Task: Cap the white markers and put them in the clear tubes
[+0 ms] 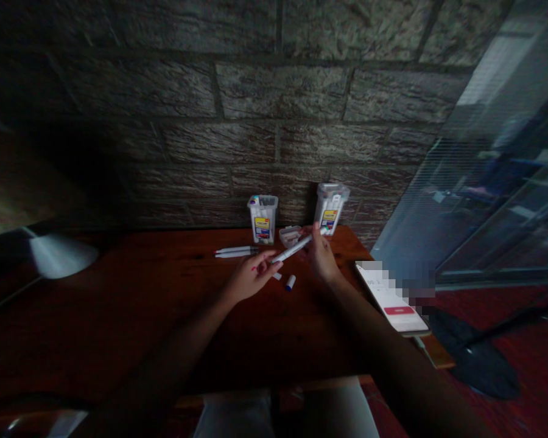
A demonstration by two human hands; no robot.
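Observation:
Both hands grip one white marker above a dark wooden table. My left hand is closed on the marker's lower left end. Fingers of my right hand pinch its upper right end. Below the marker lie two loose caps, one of them blue. Two more white markers lie side by side to the left of my hands. Behind stand two clear marker tubs: the left tub is open, the right tub leans against the wall. A clear lid lies between them.
A phone with a lit screen lies near the table's right edge. A white desk lamp stands at the left. A brick wall runs behind the table. A fan base sits on the floor at right.

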